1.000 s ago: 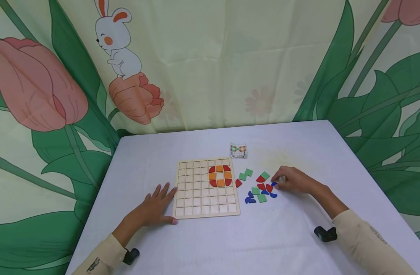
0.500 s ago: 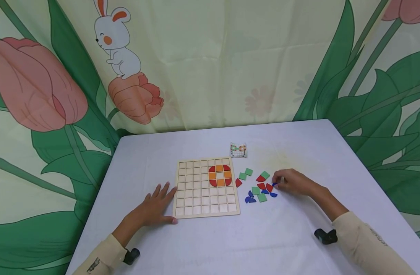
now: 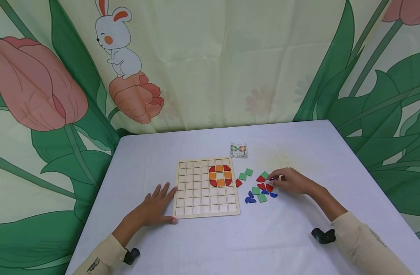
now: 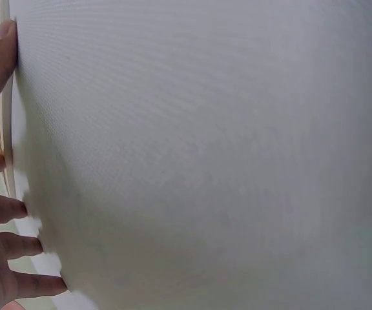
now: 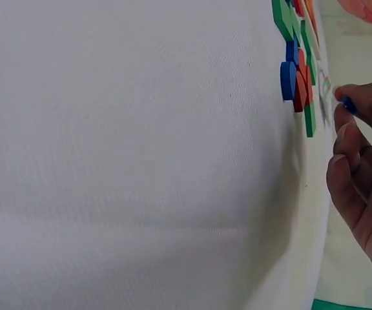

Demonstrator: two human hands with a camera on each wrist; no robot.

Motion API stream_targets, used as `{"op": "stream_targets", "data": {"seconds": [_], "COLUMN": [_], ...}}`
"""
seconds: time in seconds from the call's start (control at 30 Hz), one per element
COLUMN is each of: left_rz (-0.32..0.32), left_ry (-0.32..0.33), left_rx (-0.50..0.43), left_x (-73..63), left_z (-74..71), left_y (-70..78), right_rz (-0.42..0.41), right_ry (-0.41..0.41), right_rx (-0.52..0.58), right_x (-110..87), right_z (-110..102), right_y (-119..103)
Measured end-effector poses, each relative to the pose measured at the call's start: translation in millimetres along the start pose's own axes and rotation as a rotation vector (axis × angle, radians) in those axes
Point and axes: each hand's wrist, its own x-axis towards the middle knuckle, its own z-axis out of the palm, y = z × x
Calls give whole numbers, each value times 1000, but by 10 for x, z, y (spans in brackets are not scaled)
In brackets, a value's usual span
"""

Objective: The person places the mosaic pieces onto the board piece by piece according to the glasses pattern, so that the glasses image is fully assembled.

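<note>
A wooden grid board lies on the table, with red rounded pieces and orange squares forming a ring in its upper right cells. Fingers spread, my left hand rests at the board's left edge; its thumb and fingertips touch the frame in the left wrist view. My right hand pinches a small blue piece between thumb and index finger, lifted off the table. Most of that piece is hidden by the fingertips. Below and left of this hand lie red quarter pieces, green squares and blue half-round pieces.
A small printed card with a coloured grid pattern lies behind the board's far right corner. The white-covered table ends at a printed curtain at the back.
My right hand has picked up the blue piece from the table and shifted slightly left with it. The left hand and the board stay where they were.
</note>
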Motion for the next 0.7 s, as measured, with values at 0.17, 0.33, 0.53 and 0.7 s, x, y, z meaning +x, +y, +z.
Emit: {"op": "stream_targets", "data": {"seconds": [0.17,0.33,0.53,0.7], "left_rz": [10,8,3,2], "left_ry": [2,0,-2,-1], "left_rx": [-4,8,11,5], "left_x": [-18,-10,5,16], "left_z": [-12,-4,6,20], "left_y": [-2,-10,-17,-15], "right_rz": [-3,-53,-99,-115], "right_ry": [-28,-55,-99,-117], "right_rx": [55,90,163,189], "right_x": [57,122,208,309], "right_z": [49,109,191,303], "right_y": [-56,-123,-237,-357]}}
